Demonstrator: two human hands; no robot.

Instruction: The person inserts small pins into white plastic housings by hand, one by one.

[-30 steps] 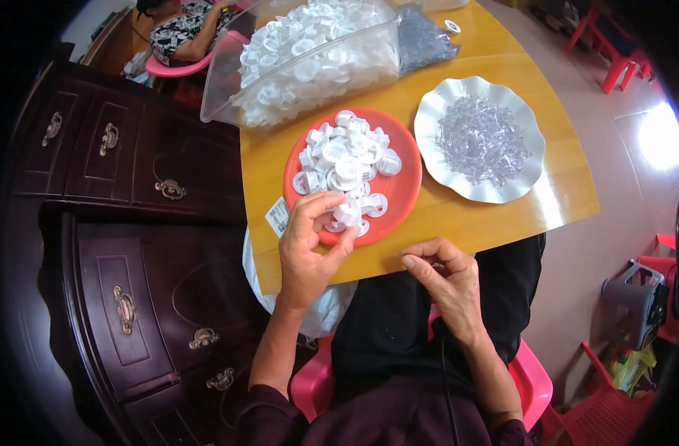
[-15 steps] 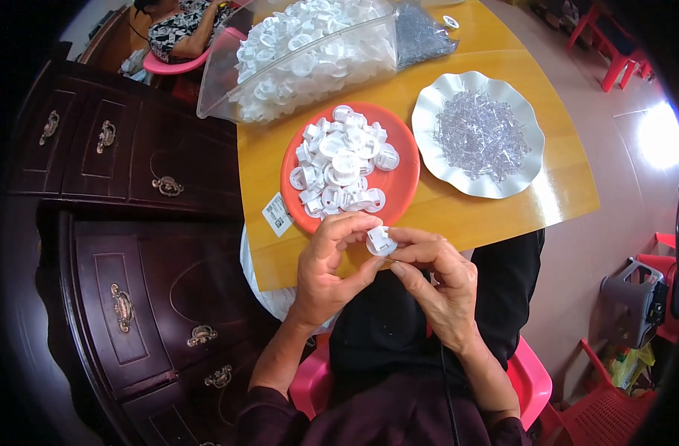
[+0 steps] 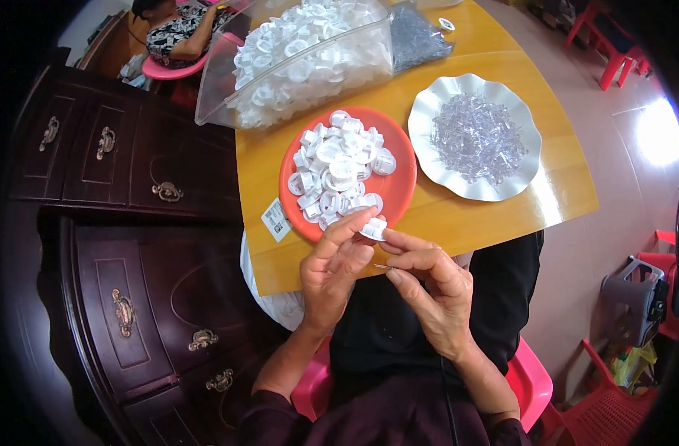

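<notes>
Between my hands, just over the near table edge, is a round white plastic part (image 3: 373, 229) with a raised block on its disc. My left hand (image 3: 332, 271) grips it at its left side with fingertips and thumb. Fingertips of my right hand (image 3: 434, 286) meet its right side. A thin pin-like piece (image 3: 382, 266) sticks out from between my right thumb and finger, pointing left, apart from the white part. Beyond my hands, an orange-red plate (image 3: 400, 195) bears a heap of similar white parts (image 3: 343, 167).
A white scalloped plate (image 3: 423, 163) of small clear pieces (image 3: 479, 137) stands to the right. Behind are a clear bin (image 3: 213, 97) of white parts and a bag (image 3: 421, 41). A paper label (image 3: 276, 220) lies left. Dark drawers (image 3: 124, 312) flank the table; a person (image 3: 183, 37) sits far left.
The white part has tipped and moved slightly up and left. My right thumb and the thin piece have drawn away below it, and my left thumb has shifted up.
</notes>
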